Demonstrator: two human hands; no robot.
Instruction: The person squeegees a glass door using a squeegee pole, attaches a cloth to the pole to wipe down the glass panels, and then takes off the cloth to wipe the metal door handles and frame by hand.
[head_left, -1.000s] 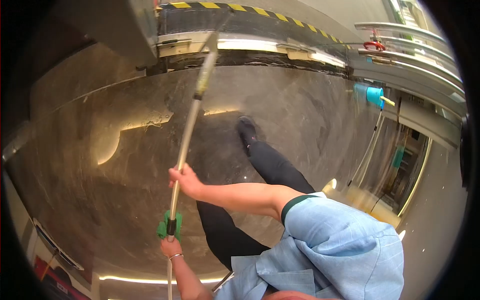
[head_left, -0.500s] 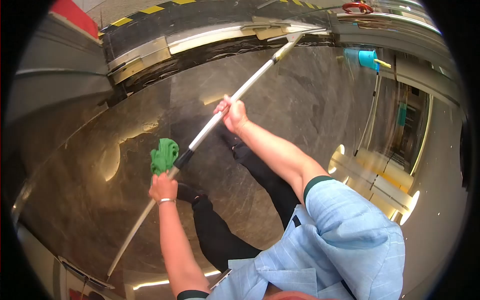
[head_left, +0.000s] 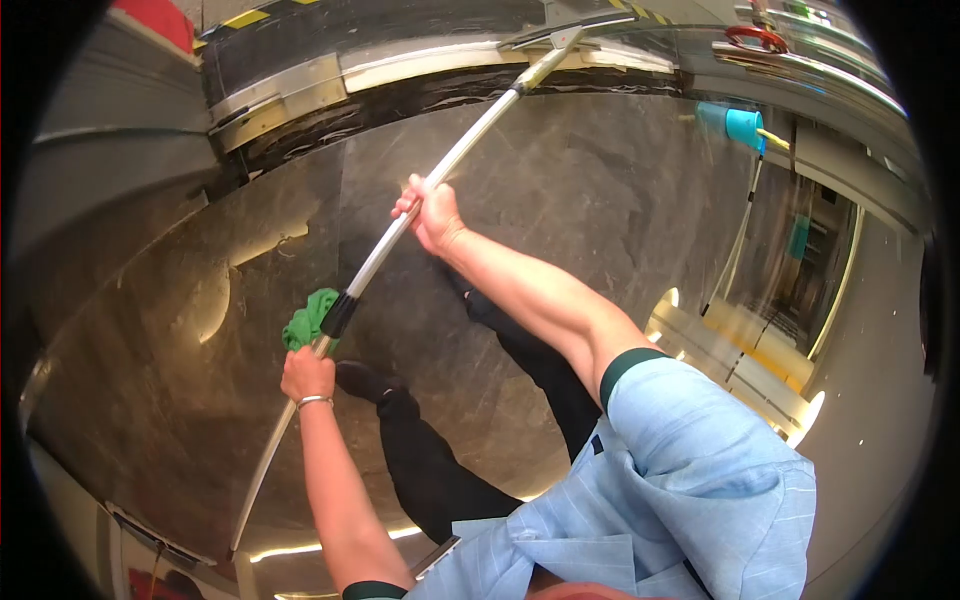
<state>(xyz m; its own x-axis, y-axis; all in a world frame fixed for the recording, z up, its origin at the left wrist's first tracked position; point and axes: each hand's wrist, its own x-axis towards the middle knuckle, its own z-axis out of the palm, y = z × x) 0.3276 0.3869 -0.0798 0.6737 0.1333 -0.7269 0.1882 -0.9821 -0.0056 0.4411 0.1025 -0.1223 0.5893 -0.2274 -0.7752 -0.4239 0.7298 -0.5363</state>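
A long silver pole (head_left: 378,256) runs diagonally across the view, with a wide squeegee-like head (head_left: 567,37) at its upper end, over the pale strip at the top. My right hand (head_left: 436,214) is closed round the middle of the pole. Lower down, just below the black collar, my left hand (head_left: 308,375) grips the same pole and wears a bracelet. A crumpled green cloth (head_left: 309,320) lies against the pole, just above my left hand. The pole's thin lower end reaches toward the bottom left.
Dark, shiny flooring (head_left: 560,190) surrounds my black-clad legs and shoes. At the right are a blue bucket (head_left: 743,128) with a yellow item, metal rails and a red ring (head_left: 757,39). A grey panel (head_left: 120,160) stands at the left. Yellow-black striping shows at the top.
The pole's head swung right over the pale strip, then came slightly back left and up. Both hands moved with it, still gripping. The view also turned, and more of the left arm shows.
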